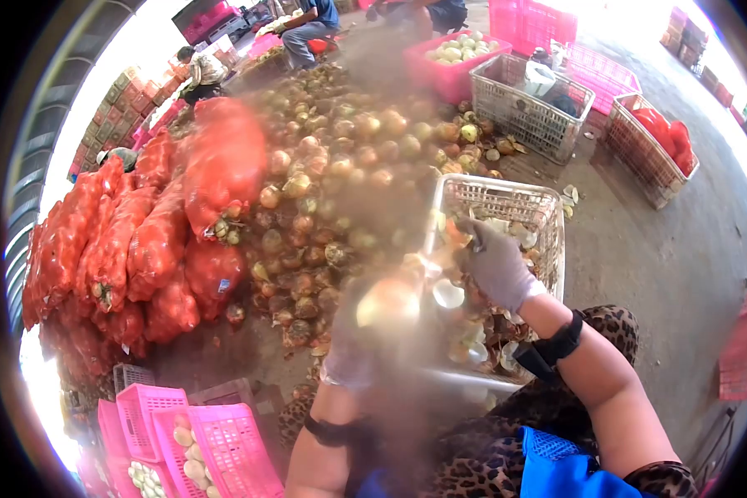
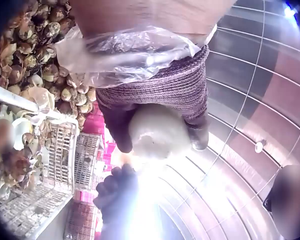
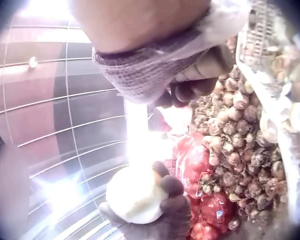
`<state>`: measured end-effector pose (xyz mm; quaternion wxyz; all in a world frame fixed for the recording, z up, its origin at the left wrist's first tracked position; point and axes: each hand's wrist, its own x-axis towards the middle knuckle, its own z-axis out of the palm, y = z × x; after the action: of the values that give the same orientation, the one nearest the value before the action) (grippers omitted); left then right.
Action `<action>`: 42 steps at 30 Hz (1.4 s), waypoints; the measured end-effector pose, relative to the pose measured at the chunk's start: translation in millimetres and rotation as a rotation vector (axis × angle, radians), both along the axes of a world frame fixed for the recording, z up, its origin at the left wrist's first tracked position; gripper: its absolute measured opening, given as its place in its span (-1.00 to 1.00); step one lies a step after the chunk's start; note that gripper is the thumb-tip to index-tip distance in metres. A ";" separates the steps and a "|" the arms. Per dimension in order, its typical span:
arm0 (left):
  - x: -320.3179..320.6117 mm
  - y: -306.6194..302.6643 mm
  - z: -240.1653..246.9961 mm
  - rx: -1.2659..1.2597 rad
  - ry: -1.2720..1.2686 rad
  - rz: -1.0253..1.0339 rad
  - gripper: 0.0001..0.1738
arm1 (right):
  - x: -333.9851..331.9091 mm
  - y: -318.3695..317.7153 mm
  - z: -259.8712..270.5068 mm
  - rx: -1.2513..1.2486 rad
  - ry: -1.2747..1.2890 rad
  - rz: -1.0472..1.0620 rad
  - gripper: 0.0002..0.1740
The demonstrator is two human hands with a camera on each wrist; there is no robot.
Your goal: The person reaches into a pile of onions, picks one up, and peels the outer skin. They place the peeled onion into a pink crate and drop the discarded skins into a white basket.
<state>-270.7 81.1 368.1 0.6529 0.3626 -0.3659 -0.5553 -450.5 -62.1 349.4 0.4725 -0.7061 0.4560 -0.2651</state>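
My gloved left hand point(image 1: 353, 344) grips a round onion point(image 1: 388, 302), mostly peeled and white. The left wrist view shows the pale onion point(image 2: 157, 132) between thumb and fingers; in the right wrist view the left hand point(image 3: 165, 220) cups it from below. My gloved right hand point(image 1: 498, 264) is over the white crate's left side, fingers curled, pinching a piece of orange and white onion skin point(image 1: 451, 236). In the right wrist view this skin point(image 3: 177, 119) hangs by the right fingertips. Loose peels point(image 1: 448, 294) lie in the white crate point(image 1: 556, 207) beneath. Glare blurs the onion.
Unpeeled onions point(image 1: 307, 224) cover the floor ahead. Red mesh sacks point(image 1: 153, 232) are piled at left. Pink crates point(image 1: 241, 448) stand at lower left, one holding peeled onions. More crates point(image 1: 519, 112) stand at the back right; people point(image 1: 307, 25) sit at the back.
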 end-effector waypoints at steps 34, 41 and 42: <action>-1.3 -8.3 -25.1 -0.032 -0.227 0.128 0.13 | 18.2 51.5 13.2 0.216 -0.273 0.312 -0.41; -5.3 -2.4 -8.2 0.132 -0.244 0.283 -0.06 | 12.8 62.4 22.4 -0.621 -0.175 0.402 -0.36; -7.6 -3.3 -6.0 0.120 -0.231 0.287 -0.07 | 15.6 62.7 12.9 -0.618 -0.170 0.406 -0.33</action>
<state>-278.3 77.9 362.1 0.6561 0.5106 -0.3492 -0.4322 -434.9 0.6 362.3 0.3162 -0.8668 0.1644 -0.3488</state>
